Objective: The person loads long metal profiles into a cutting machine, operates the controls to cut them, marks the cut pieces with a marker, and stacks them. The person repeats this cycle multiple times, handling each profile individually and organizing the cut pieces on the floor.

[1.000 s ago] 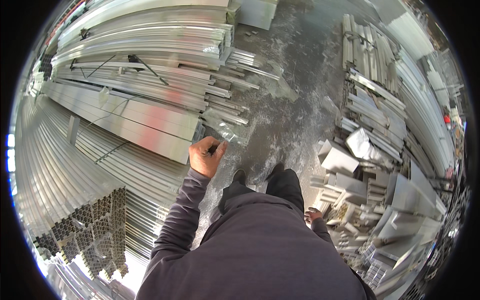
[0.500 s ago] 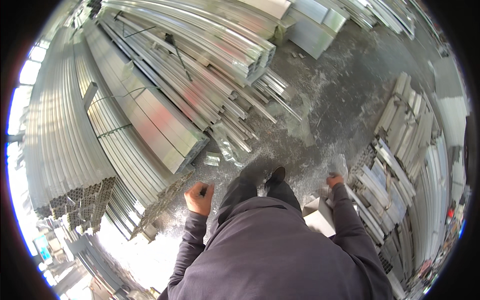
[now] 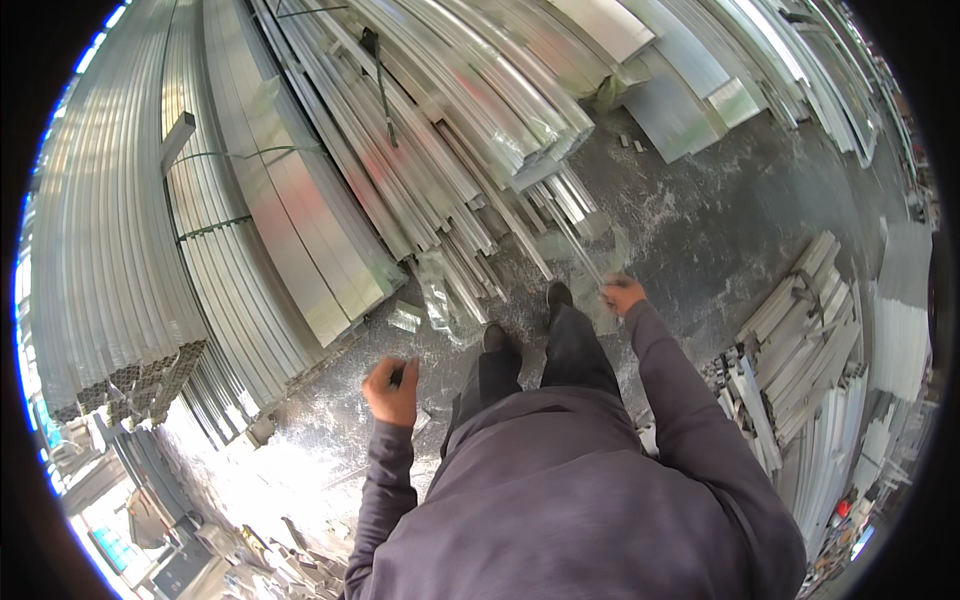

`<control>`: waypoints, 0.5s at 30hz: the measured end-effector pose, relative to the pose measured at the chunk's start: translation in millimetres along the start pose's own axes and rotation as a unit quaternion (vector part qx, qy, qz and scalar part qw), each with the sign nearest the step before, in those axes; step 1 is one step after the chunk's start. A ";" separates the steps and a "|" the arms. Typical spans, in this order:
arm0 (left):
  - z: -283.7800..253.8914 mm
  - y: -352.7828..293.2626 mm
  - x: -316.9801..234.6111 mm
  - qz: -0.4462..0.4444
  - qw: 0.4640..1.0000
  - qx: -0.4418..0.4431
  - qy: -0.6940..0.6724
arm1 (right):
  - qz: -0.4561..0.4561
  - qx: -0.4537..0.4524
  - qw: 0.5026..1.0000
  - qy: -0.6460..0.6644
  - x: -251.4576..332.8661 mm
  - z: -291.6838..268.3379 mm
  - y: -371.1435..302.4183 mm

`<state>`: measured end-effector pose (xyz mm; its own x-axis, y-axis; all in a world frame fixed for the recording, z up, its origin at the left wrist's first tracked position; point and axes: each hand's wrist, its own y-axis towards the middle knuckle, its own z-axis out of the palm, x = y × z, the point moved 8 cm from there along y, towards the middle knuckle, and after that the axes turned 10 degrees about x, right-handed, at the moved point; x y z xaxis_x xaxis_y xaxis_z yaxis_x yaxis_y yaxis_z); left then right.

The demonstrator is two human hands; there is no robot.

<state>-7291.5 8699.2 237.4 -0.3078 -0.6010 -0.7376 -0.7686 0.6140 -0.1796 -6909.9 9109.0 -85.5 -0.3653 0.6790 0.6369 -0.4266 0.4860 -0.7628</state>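
My left hand (image 3: 390, 390) is held in front of my body at the left, its fingers curled towards the thumb. Something dark shows in the curl, but whether it is a small object or shadow I cannot tell. My right hand (image 3: 625, 294) reaches forward, fingers pinched. A faint see-through patch, perhaps clear film, shows below its fingertips; what it holds is too blurred to name. Just beyond those fingertips, in the picture, ends a thin metal bar (image 3: 578, 243) sticking out from a stack of long aluminium profiles (image 3: 455, 95). Whether hand and bar touch is unclear.
Bundled tubes (image 3: 105, 220) and strapped wide box profiles (image 3: 300, 230) lie at the left. Crumpled clear wrap (image 3: 438, 300) is on the floor (image 3: 690, 225) by my feet. Flat metal panels (image 3: 675, 110) lie at the far right. A pile of offcuts (image 3: 805, 330) stands at the right.
My right hand has swung forward and left, away from the offcut pile towards the profile ends. My body has turned and moved on. The left hand stays curled at my left side.
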 end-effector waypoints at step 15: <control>202.5 -70.6 19.7 -0.431 0.900 -0.055 0.049 | 0.107 0.112 0.946 0.286 165.4 166.6 505.5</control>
<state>-7129.7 8747.6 103.7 0.3847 -0.8748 -0.2945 -0.7947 -0.1517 -0.5877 -7323.7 9375.3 -347.0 0.0168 0.9661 0.2578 -0.5808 0.2193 -0.7839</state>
